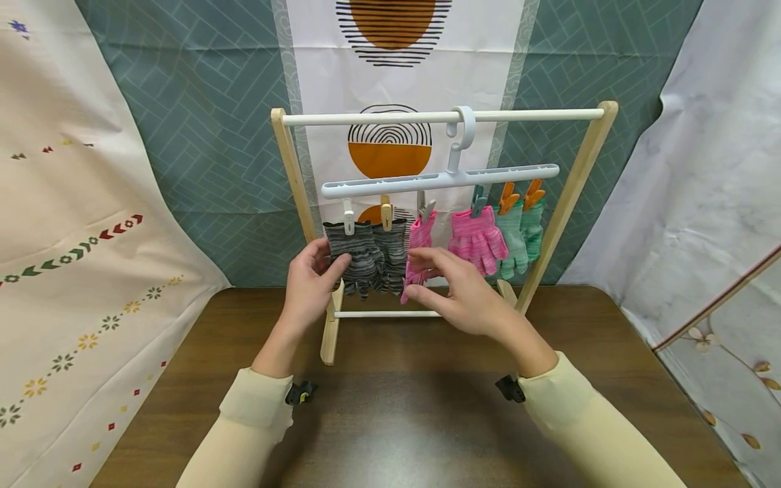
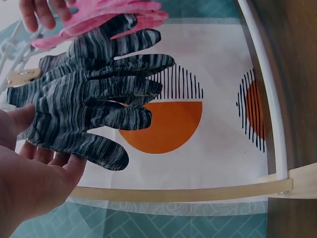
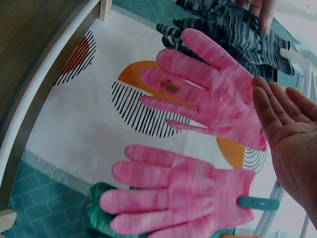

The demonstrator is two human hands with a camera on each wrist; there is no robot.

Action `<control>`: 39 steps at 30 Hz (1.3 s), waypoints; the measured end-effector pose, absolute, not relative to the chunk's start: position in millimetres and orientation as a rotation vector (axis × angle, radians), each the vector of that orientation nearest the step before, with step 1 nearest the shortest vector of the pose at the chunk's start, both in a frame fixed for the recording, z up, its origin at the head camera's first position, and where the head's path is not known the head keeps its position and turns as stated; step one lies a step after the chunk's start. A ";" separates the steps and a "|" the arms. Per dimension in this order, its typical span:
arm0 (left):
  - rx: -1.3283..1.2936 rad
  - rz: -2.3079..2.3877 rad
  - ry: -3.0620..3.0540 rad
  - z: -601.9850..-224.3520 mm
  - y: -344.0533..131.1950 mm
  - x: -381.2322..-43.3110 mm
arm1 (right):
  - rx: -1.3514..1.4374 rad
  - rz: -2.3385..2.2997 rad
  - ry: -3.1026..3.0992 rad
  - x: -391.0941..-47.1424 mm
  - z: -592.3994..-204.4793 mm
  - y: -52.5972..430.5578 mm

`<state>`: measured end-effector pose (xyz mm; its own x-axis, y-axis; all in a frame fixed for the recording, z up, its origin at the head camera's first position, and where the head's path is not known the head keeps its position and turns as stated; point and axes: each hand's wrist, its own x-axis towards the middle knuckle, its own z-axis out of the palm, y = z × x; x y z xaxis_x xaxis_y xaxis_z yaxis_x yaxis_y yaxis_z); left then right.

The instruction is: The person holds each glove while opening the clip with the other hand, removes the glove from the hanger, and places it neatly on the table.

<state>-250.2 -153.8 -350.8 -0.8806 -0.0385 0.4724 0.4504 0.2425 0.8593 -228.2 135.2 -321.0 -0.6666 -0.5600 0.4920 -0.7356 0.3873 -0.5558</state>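
Holding dark glove (image 2: 64, 109), left grip (image 2: 37, 181) seemingly half-curled.

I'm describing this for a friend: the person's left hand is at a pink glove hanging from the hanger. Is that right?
Not quite: the left wrist view shows the left hand at a dark striped glove, not pink, hanging from the hanger.

L hand (image 1: 309, 283), R hand (image 1: 460, 291) fwd

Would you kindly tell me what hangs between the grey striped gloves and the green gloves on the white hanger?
Two pink knit gloves hang there, clipped with clothespins, as the head view shows; the right hand partly covers one.
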 end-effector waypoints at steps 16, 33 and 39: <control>-0.271 -1.823 -2.073 -350.8 -150.4 -248.2 | 1.150 1.218 -2.291 -239.5 -309.7 99.5; -0.294 -2.059 -2.008 -351.2 -147.2 -244.2 | 1.107 1.309 -2.232 -251.4 -292.8 62.3; -0.308 -2.048 -2.019 -351.9 -147.1 -241.8 | 1.092 1.383 -2.205 -255.6 -287.5 48.6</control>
